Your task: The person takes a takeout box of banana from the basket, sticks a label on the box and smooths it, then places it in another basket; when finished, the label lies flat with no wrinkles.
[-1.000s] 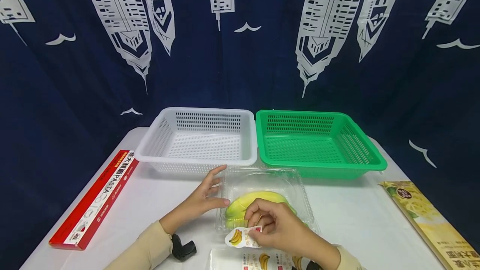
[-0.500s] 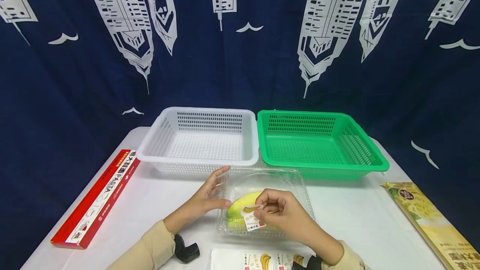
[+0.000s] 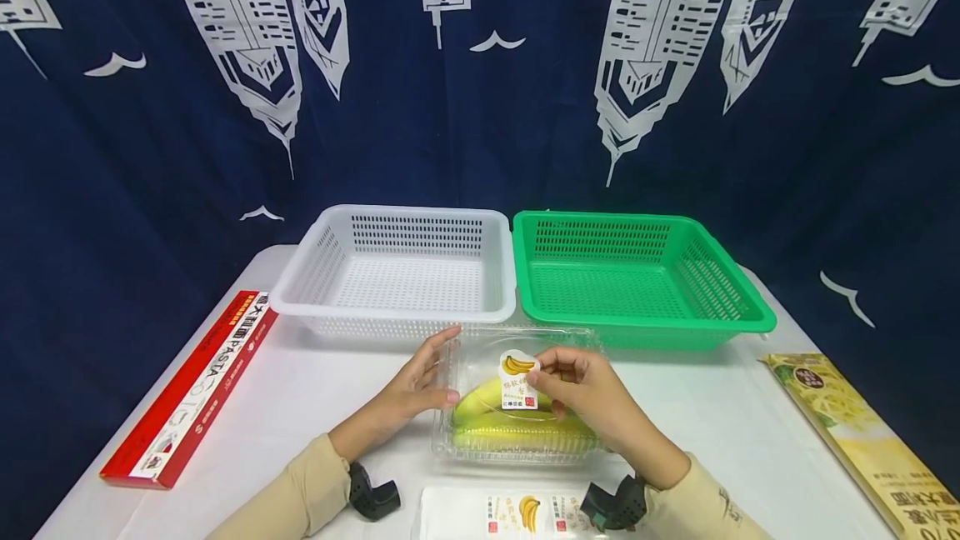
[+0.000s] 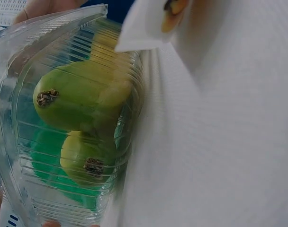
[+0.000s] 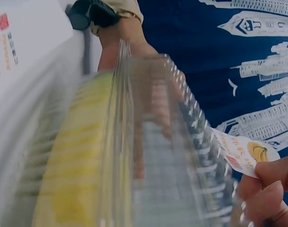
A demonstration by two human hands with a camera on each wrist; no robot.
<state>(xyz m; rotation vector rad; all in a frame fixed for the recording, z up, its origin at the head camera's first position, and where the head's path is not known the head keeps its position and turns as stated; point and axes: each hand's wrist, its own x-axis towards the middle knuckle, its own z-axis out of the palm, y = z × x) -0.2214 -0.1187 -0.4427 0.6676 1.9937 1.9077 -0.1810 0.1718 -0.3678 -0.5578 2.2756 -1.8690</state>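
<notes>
A clear plastic clamshell box, its lid down, stands on the table with yellow-green bananas inside. Through its wall the left wrist view shows two banana ends. My left hand rests along the box's left side, fingers spread and thumb at the lid's edge. Between thumb and fingers my right hand pinches a white label sticker printed with bananas. The sticker is upright over the lid; in the right wrist view the label appears beyond the lid, apart from it at the pinched end.
Behind the box stand a white basket and a green basket. A red pasta box lies at left, a yellow pasta packet at right. A sheet of banana labels lies at the front edge.
My right hand has carried the label from the box's front edge up over the lid and turned it upright. My left hand has stayed at the box's left side.
</notes>
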